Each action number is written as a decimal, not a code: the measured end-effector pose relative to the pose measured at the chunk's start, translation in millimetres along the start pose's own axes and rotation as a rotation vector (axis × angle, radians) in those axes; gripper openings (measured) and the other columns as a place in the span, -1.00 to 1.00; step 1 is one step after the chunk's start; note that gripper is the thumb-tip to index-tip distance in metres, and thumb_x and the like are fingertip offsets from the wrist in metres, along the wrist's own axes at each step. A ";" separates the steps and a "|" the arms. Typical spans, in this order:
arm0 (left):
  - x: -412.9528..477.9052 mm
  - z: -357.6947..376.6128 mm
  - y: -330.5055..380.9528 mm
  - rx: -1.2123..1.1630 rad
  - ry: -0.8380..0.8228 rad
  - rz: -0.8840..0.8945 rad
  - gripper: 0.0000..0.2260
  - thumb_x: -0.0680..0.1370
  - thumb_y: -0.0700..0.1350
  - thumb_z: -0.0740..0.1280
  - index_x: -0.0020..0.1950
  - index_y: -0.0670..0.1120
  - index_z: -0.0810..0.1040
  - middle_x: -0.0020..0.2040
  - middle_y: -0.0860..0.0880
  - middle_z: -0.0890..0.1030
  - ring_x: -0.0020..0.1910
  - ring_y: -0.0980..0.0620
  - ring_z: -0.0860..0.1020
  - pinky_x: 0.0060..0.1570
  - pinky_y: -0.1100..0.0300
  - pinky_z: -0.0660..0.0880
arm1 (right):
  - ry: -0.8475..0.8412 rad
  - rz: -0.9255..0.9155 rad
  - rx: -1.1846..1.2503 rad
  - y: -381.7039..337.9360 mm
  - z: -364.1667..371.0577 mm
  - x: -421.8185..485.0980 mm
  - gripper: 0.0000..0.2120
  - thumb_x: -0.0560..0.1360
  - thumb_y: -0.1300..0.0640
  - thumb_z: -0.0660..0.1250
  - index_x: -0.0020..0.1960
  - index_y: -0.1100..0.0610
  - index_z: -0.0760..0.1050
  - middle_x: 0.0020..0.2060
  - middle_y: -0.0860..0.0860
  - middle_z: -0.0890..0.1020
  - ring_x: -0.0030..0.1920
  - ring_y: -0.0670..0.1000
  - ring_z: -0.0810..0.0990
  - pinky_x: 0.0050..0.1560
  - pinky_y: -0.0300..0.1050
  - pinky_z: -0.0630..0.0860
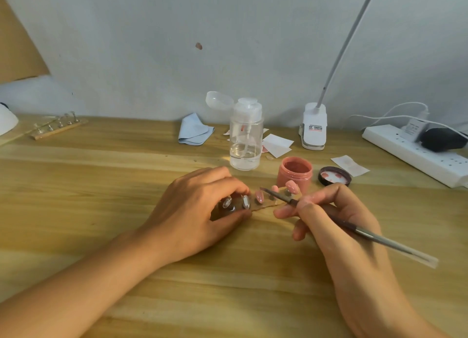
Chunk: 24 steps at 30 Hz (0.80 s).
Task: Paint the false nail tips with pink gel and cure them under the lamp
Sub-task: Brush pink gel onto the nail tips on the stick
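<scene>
A clear holder strip (263, 207) lies on the wooden table with several false nail tips standing on it. Two tips (236, 202) at its left end are clear; three to the right, such as the pink tip (259, 196), are painted. My left hand (195, 211) pinches the strip's left end between thumb and fingers. My right hand (336, 226) grips a thin brush (354, 230) like a pen, its bristle end just above the pink tips. The open pink gel jar (295, 173) stands right behind the strip, its black lid (334, 177) lying upside down beside it.
A clear pump bottle (245, 137) stands behind my left hand, a blue cloth (193, 132) and paper wipes (277, 145) near it. A white clip lamp base (314, 127) and power strip (415, 152) sit back right. A second nail holder (59, 125) lies far left.
</scene>
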<state>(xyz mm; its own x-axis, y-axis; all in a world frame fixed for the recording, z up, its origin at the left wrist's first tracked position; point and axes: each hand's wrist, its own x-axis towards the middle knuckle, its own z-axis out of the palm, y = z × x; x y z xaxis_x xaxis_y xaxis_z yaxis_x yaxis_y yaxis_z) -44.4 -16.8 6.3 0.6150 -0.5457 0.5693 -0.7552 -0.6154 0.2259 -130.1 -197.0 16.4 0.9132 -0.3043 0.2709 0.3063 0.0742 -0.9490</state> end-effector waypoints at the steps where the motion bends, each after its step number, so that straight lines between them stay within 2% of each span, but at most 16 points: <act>1: 0.0 0.4 -0.1 0.001 0.001 0.000 -0.77 0.47 0.13 0.39 0.03 0.05 0.65 -0.15 0.18 0.53 -0.19 0.17 0.47 -0.20 0.27 0.38 | -0.006 -0.002 -0.002 -0.4 0.2 -0.3 -0.80 0.42 0.29 0.40 -0.23 0.21 0.37 -0.35 0.11 0.71 -0.36 -0.20 0.56 -0.36 -0.32 0.49; 3: -0.4 0.4 -0.1 0.001 0.004 0.000 -0.78 0.46 0.12 0.41 0.03 0.05 0.65 -0.14 0.17 0.54 -0.19 0.16 0.48 -0.20 0.25 0.38 | -0.009 -0.007 -0.018 -1.1 0.4 -0.2 -0.84 0.40 0.23 0.36 -0.24 0.19 0.36 -0.35 0.10 0.71 -0.33 -0.23 0.57 -0.34 -0.33 0.50; 7: -0.8 -0.8 1.1 -0.006 -0.002 0.000 -0.72 0.48 0.17 0.32 0.05 0.05 0.66 -0.14 0.20 0.52 -0.19 0.20 0.45 -0.19 0.32 0.32 | -0.014 -0.010 -0.030 0.4 -0.3 0.6 -0.76 0.50 0.38 0.35 -0.24 0.19 0.35 -0.37 0.10 0.70 -0.35 -0.25 0.58 -0.29 -0.34 0.53; 10: -0.6 -1.0 1.6 -0.001 -0.009 -0.004 -0.71 0.48 0.18 0.32 0.05 0.06 0.66 -0.14 0.20 0.52 -0.18 0.20 0.45 -0.18 0.30 0.33 | -0.011 -0.018 -0.027 0.1 -0.8 0.4 -0.76 0.45 0.34 0.39 -0.25 0.19 0.34 -0.38 0.10 0.69 -0.38 -0.24 0.57 -0.35 -0.32 0.50; 14: -0.2 -1.3 1.9 0.009 -0.017 -0.012 -0.75 0.47 0.15 0.37 0.06 0.07 0.66 -0.13 0.19 0.53 -0.17 0.18 0.47 -0.17 0.28 0.34 | -0.011 -0.011 -0.060 -0.7 -1.8 -0.1 -0.89 0.32 0.18 0.29 -0.26 0.18 0.37 -0.38 0.11 0.69 -0.43 -0.18 0.55 -0.39 -0.33 0.46; 18: -0.2 -2.0 2.4 0.002 -0.023 -0.013 -0.70 0.48 0.19 0.30 0.06 0.07 0.66 -0.13 0.19 0.53 -0.17 0.17 0.48 -0.17 0.28 0.34 | -0.002 0.013 -0.056 0.3 -0.7 1.3 -0.89 0.29 0.18 0.28 -0.26 0.18 0.36 -0.38 0.14 0.68 -0.47 -0.13 0.51 -0.40 -0.31 0.45; 21: -0.3 -1.8 2.0 0.014 -0.017 -0.009 -0.71 0.47 0.18 0.32 0.06 0.06 0.66 -0.13 0.20 0.53 -0.17 0.19 0.46 -0.18 0.30 0.32 | -0.018 0.019 -0.058 -0.9 -2.2 1.4 -0.89 0.30 0.18 0.27 -0.26 0.20 0.36 -0.38 0.15 0.67 -0.48 -0.12 0.50 -0.40 -0.31 0.45; 24: 0.2 -1.2 1.5 0.014 -0.016 -0.009 -0.71 0.48 0.19 0.31 0.06 0.07 0.66 -0.14 0.22 0.50 -0.18 0.22 0.42 -0.18 0.39 0.27 | -0.021 0.006 -0.049 -0.9 -1.9 1.2 -0.86 0.34 0.22 0.33 -0.25 0.20 0.36 -0.39 0.15 0.66 -0.49 -0.11 0.49 -0.42 -0.31 0.44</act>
<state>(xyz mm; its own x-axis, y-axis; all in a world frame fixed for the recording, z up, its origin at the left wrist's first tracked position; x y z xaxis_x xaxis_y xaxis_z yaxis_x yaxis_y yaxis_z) -45.6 -17.1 7.7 0.6256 -0.5491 0.5542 -0.7463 -0.6282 0.2201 -129.8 -199.3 17.3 0.9205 -0.2841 0.2681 0.2878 0.0293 -0.9572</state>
